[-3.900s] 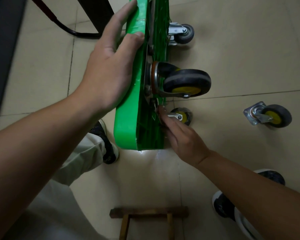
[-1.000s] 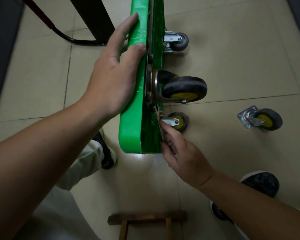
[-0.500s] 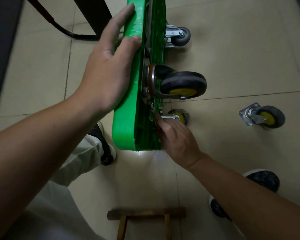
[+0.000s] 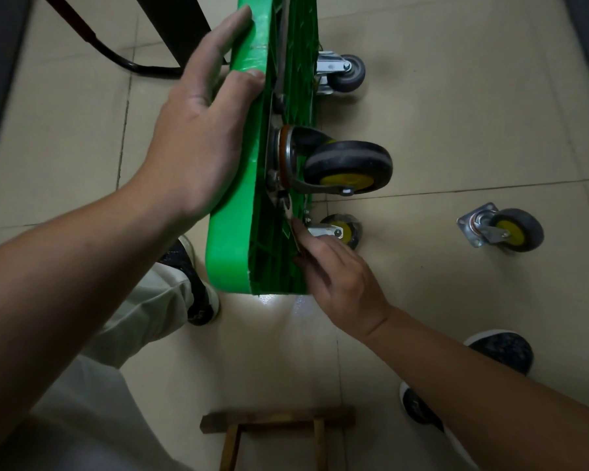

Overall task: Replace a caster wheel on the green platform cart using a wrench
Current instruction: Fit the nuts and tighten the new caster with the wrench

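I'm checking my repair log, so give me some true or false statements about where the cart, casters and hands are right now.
The green cart lies flat on its wheels. False: it stands on edge.
A loose caster lies on the floor. True.
The left hand holds the wrench. False: it rests on the cart's edge; the right hand pinches what looks like the wrench.
A large caster is mounted on the cart. True.

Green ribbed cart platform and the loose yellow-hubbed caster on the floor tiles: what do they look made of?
Green ribbed cart platform: moulded plastic by its look, glossy, with a rounded corner and thin cast ribs underneath. Loose yellow-hubbed caster: bright plate and fork, probably plated steel; matte dark-grey tyre, likely rubber; the hub seems plastic.
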`<move>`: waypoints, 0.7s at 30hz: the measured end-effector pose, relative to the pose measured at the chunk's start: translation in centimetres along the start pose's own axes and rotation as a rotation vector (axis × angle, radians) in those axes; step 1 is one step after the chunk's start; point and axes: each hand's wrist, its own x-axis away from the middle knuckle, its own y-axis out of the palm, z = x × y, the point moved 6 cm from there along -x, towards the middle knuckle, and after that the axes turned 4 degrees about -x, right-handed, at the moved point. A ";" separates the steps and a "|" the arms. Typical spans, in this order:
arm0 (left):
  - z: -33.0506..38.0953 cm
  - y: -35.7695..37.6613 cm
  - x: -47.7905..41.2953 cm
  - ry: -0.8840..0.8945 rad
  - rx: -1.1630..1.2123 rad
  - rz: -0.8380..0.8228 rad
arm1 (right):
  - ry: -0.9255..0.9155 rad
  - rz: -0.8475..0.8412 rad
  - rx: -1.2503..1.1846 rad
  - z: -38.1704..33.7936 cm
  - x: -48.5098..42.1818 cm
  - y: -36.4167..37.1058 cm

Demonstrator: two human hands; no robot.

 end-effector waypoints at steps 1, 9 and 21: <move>0.0 0.0 0.0 -0.001 0.002 -0.002 | 0.018 -0.001 -0.017 -0.4 0.0 -0.4; 0.2 0.3 0.1 -0.017 0.025 0.005 | 0.534 -0.005 -0.459 -4.8 0.2 -1.5; 0.1 0.1 0.2 -0.070 -0.043 -0.004 | 1.203 0.156 -0.861 -7.8 -6.1 -3.4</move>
